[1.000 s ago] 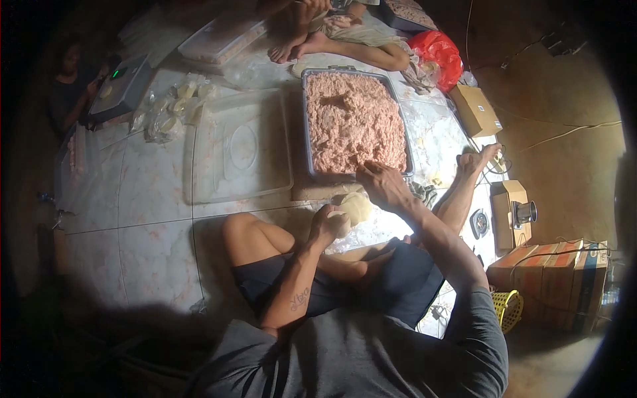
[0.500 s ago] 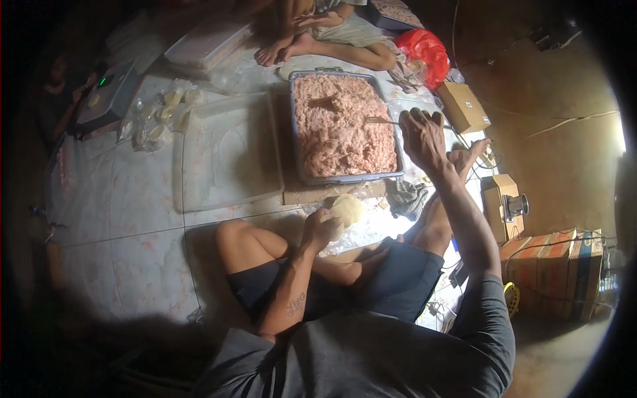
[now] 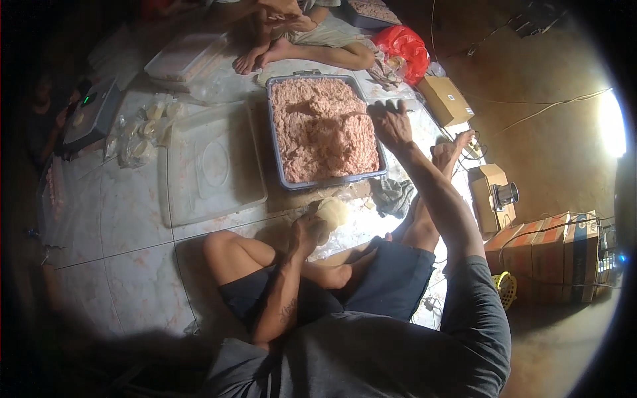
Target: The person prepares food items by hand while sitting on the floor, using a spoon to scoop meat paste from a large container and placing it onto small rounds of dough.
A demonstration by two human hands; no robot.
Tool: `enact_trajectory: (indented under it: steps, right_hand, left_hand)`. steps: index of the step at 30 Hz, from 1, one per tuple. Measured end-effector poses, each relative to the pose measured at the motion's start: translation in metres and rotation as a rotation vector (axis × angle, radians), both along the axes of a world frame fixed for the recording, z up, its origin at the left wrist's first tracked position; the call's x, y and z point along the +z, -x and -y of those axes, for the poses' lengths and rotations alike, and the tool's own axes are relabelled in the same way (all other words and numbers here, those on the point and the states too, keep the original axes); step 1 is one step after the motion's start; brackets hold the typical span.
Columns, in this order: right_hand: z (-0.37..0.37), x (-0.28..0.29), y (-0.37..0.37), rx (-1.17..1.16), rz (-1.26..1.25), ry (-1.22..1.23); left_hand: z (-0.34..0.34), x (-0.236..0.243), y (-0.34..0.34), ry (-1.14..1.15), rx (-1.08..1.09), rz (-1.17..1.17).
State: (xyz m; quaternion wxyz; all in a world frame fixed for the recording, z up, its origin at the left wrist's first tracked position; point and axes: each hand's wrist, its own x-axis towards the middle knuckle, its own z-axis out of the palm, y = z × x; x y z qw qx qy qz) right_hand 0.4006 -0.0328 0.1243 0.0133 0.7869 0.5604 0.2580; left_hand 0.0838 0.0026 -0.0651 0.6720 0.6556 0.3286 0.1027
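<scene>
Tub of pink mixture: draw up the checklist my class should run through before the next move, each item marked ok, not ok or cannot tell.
1. Tub uncovered: ok, the pink mixture lies exposed.
2. Mixture surface level: not ok, it is lumpy and uneven.
3. Left hand holding the pale rounds: ok.
4. Right hand near the tub: ok, it is at the right side in this view.
5. Tool in the right hand: cannot tell, none shows clearly.
6. Clear plastic tray out of the way: ok, it lies left of the tub.
</scene>
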Motion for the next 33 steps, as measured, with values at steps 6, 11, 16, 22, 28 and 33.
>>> enact_trajectory:
  steps: [6,11,16,22,28,33]
  right_hand:
    - [0.027,0.009,0.013,0.218,-0.132,0.162]
    - [0.058,0.016,0.016,0.097,-0.191,0.207]
    - [0.035,0.023,-0.009,-0.105,-0.067,0.024]
    - [0.006,-0.015,-0.001,-0.02,-0.101,0.129]
    - [0.029,0.009,0.008,0.249,-0.131,0.161]
    - [0.05,0.031,0.022,0.092,-0.506,0.106]
  left_hand:
    - [0.001,-0.009,0.0,-0.036,0.022,0.041]
    - [0.01,0.0,-0.004,0.096,0.03,0.102]
    - [-0.001,-0.008,0.001,-0.067,-0.002,0.051]
    - [-0.002,0.015,-0.001,-0.001,0.039,0.028]
    - [-0.005,0.019,-0.004,0.019,-0.048,0.109]
    - [-0.002,0.011,0.0,0.425,-0.027,0.366]
